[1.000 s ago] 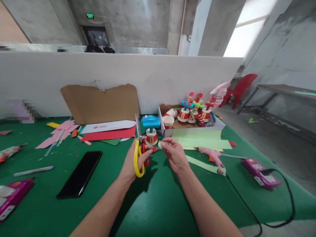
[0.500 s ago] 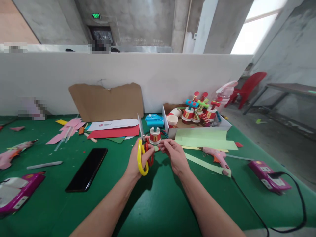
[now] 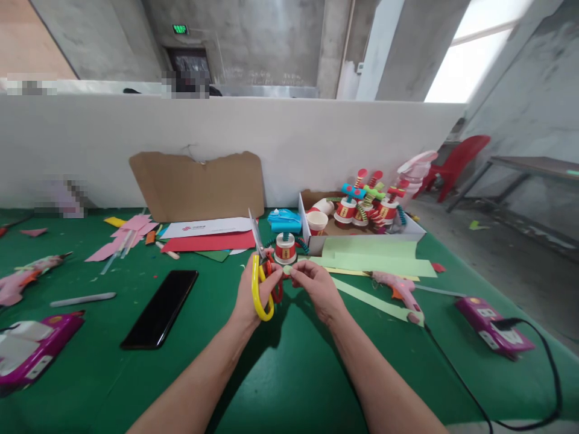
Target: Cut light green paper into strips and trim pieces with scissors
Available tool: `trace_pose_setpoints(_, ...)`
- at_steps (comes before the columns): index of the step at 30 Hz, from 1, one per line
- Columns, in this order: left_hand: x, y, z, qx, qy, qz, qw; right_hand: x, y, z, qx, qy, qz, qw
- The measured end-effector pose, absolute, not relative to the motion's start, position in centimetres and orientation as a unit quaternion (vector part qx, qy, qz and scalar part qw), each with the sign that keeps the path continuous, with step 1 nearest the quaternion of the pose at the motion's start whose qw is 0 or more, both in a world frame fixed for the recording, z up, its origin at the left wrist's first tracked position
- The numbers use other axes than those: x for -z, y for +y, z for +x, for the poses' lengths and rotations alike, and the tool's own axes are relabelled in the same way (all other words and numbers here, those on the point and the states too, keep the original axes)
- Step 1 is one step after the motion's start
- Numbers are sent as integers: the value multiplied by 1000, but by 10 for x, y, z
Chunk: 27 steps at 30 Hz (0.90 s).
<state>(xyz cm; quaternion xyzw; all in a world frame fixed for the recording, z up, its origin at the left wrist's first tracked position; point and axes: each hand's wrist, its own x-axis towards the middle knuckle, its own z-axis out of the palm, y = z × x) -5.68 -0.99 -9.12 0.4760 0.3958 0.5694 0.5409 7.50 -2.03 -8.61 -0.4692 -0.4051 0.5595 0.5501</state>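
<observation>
left hand gripping scissors, right hand pinching paper scrap

Both forearms are bare along the whole length in view, up to the wrists. The left grip and the right grip are bare as well, knuckles and fingers showing plainly; finer detail is too small to tell.

the scissors have glossy yellow plastic handles and a smooth, bright metal blade. the paper scrap is thin, matt paper. the desk is covered in matt green, felt-like cloth. the phone is glossy black and glass-smooth. the cardboard sheet is dull brown with rough edges. the glue gun is smooth pink plastic.
</observation>
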Motion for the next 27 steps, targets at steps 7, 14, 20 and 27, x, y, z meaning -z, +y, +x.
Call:
trace_pose_setpoints(7,86,-12,-59,-541,405,516,527,82,-22,76,-559,-435,-472,525)
trace_pose_setpoints(14,82,-14,-55,-534,407,491,555,84,-20,75,-565,-385,-441,581)
trace_pose_setpoints(20,85,-14,-52,-579,419,447,538,91,-24,64,-600,-346,-407,596)
trace_pose_setpoints(27,89,-16,-51,-553,418,512,507,94,-23,63,-615,-300,-378,623)
